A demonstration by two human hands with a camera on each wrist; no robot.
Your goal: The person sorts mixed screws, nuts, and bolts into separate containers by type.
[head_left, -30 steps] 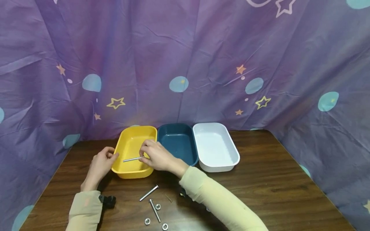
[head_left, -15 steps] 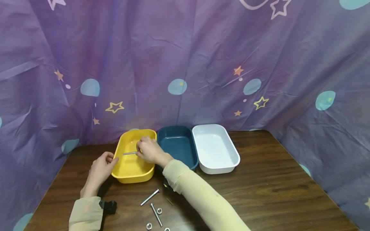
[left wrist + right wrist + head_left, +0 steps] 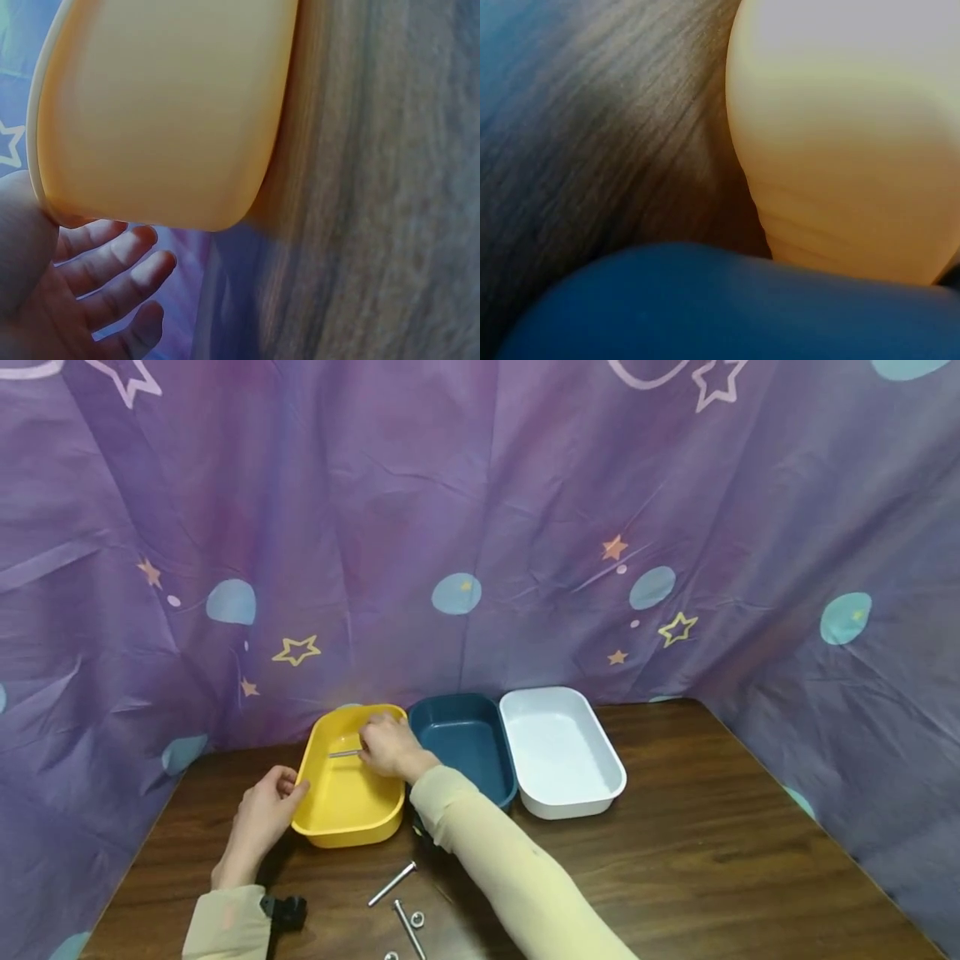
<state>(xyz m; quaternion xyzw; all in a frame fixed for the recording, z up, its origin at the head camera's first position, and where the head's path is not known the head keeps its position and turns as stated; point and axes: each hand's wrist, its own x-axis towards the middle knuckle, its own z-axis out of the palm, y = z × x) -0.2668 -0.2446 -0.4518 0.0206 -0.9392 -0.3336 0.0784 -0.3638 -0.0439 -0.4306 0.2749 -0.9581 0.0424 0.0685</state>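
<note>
A yellow plastic tray (image 3: 352, 802) stands at the left end of a row of three. My right hand (image 3: 390, 746) is inside it, pinching a silver bolt (image 3: 343, 753) whose shaft points left, low over the tray floor; the end in my fingers is hidden. At the tray's left side, my left hand (image 3: 262, 814) holds the rim with the thumb over it. In the left wrist view, the other fingers (image 3: 127, 289) spread loosely beside the outer wall. The right wrist view shows only the yellow tray's outside (image 3: 840, 210) and the blue tray's edge (image 3: 705, 307), with no hand visible.
The dark blue tray (image 3: 461, 743) adjoins the yellow one, and a white tray (image 3: 558, 752) stands to its right. In front lie two bolts (image 3: 392, 885), nuts (image 3: 417, 920) and a thin pin (image 3: 444, 893) on the wooden table (image 3: 675, 860). A purple curtain (image 3: 525, 527) hangs behind.
My right hand has moved left and farther back into the yellow tray, lowering the bolt. My left hand has stayed at the rim. The head view has tilted up slightly.
</note>
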